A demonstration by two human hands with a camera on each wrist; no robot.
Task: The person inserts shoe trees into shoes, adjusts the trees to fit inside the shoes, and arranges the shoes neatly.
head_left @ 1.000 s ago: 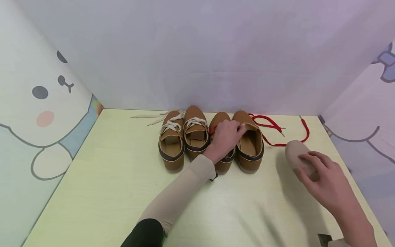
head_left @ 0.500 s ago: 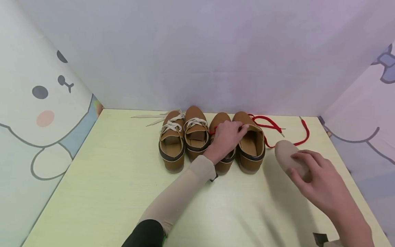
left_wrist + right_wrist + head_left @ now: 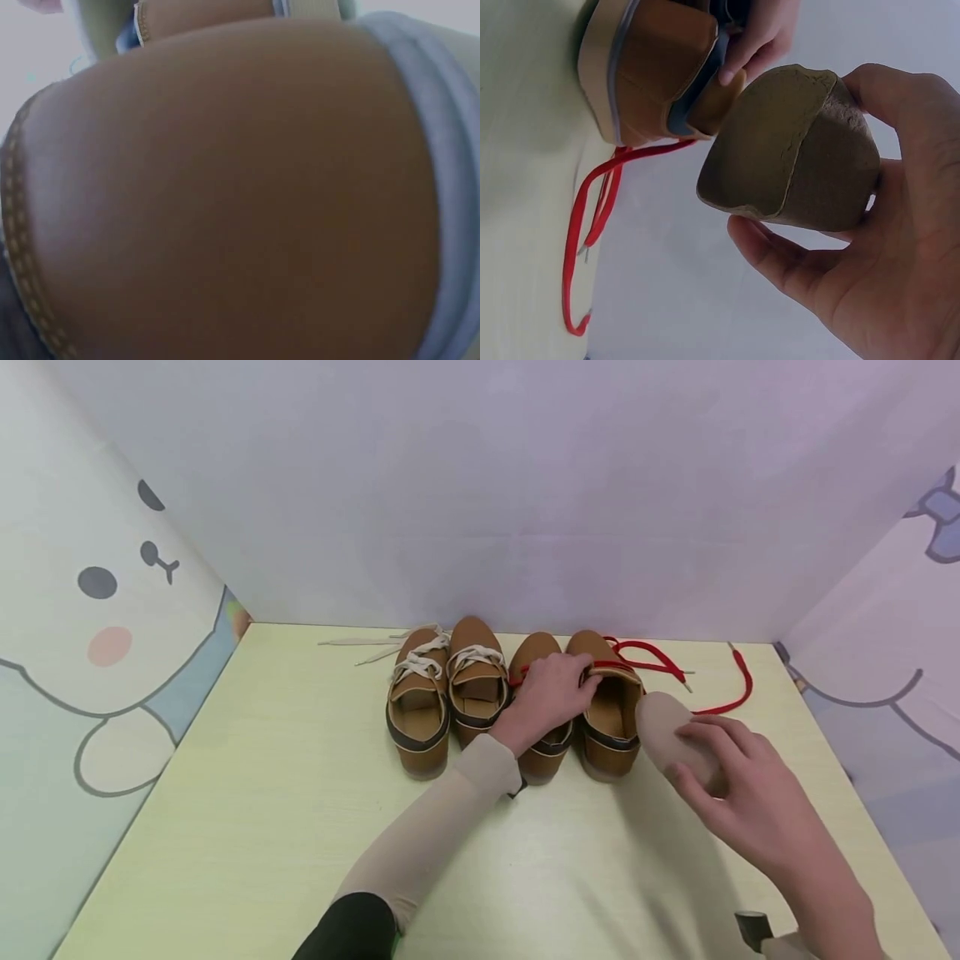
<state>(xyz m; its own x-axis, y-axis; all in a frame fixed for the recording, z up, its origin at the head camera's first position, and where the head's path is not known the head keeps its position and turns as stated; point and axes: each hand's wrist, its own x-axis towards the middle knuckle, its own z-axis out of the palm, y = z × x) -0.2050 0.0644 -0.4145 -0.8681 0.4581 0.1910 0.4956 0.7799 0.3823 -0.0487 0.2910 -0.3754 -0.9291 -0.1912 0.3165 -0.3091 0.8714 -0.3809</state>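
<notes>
My right hand [image 3: 772, 822] grips a grey-beige moulded pulp shoe insert [image 3: 663, 727], held above the table just right of the rightmost brown shoe [image 3: 609, 758]. In the right wrist view the insert [image 3: 836, 169] is hollow, with thumb and fingers at its sides. My left hand [image 3: 551, 693] reaches over the third shoe to the opening of the rightmost one. There it pinches the raised tongue [image 3: 716, 105], as the right wrist view shows. Red lace [image 3: 727, 706] trails from this shoe. Brown leather [image 3: 240, 187] fills the left wrist view; those fingers are out of sight.
Two brown shoes with white laces [image 3: 418, 667] stand to the left, side by side with the red-laced pair. All toes point at the back wall [image 3: 510, 510]. The pale yellow table [image 3: 262, 793] reaches printed side walls.
My right hand has brought the insert leftward, close to the rightmost shoe's opening. My left hand stays nearly in place, and red lace now shows across that shoe's opening.
</notes>
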